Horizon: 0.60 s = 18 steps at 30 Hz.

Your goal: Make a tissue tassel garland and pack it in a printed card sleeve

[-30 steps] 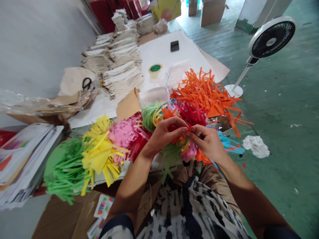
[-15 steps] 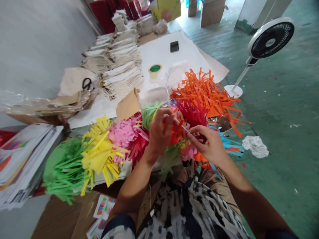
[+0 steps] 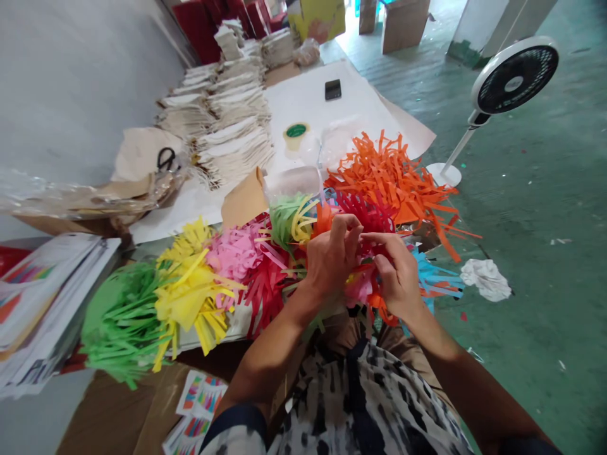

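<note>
Looks light, limp, easily torn; best to grip strips (image 3: pixel 374 212) in bunches. Curled close at left hand (image 3: pixel 331 258) and right hand (image 3: pixel 399 272) (cannot tell if gripping any).

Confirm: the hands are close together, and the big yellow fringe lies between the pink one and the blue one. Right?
Not the blue one: the head view shows the yellow fringe between the pink fringe and the green fringe at far left. The left hand and right hand are indeed close together.
</note>
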{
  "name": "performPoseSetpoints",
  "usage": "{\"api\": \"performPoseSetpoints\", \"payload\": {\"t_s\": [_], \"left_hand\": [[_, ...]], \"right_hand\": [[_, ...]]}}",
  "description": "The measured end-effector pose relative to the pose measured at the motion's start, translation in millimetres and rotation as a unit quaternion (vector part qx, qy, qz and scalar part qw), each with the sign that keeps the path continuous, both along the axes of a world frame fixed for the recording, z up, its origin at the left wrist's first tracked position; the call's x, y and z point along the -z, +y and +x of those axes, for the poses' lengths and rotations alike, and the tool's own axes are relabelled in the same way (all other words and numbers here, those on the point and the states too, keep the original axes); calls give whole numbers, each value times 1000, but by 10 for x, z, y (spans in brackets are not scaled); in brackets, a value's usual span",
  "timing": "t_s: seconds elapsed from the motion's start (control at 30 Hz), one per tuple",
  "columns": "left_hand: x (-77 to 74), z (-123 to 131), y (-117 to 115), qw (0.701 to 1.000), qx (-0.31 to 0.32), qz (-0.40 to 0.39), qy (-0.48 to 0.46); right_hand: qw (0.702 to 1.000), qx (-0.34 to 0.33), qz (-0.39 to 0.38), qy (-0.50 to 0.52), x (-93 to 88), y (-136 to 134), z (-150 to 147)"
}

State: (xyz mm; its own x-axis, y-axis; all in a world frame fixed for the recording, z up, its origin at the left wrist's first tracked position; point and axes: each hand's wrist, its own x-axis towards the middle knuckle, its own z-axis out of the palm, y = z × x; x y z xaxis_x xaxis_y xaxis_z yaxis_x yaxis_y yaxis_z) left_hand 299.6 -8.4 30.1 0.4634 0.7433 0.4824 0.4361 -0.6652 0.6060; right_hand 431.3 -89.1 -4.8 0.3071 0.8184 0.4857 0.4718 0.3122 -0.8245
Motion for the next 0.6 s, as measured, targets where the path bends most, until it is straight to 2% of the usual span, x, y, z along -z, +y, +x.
{"api": "performPoseSetpoints", "payload": {"t_s": [0.13, 0.27, 0.37, 0.47, 0.6], "left_hand": [[-111, 32, 91, 999, 14, -32, -34], [-289, 31, 276, 992, 40, 66, -95], [-408, 67, 393, 990, 34, 109, -86], [-473, 161, 457, 990, 38, 126, -53], [-461, 257, 434, 987, 106, 98, -77]], "right_hand": [[999, 19, -9, 31, -16, 26, -59], [999, 30, -18, 31, -116, 76, -62], [990, -13, -43, 131, -197, 134, -39], [968, -62, -56, 238, -245, 214, -25], [934, -83, -33, 347, -265, 293, -31]]}}
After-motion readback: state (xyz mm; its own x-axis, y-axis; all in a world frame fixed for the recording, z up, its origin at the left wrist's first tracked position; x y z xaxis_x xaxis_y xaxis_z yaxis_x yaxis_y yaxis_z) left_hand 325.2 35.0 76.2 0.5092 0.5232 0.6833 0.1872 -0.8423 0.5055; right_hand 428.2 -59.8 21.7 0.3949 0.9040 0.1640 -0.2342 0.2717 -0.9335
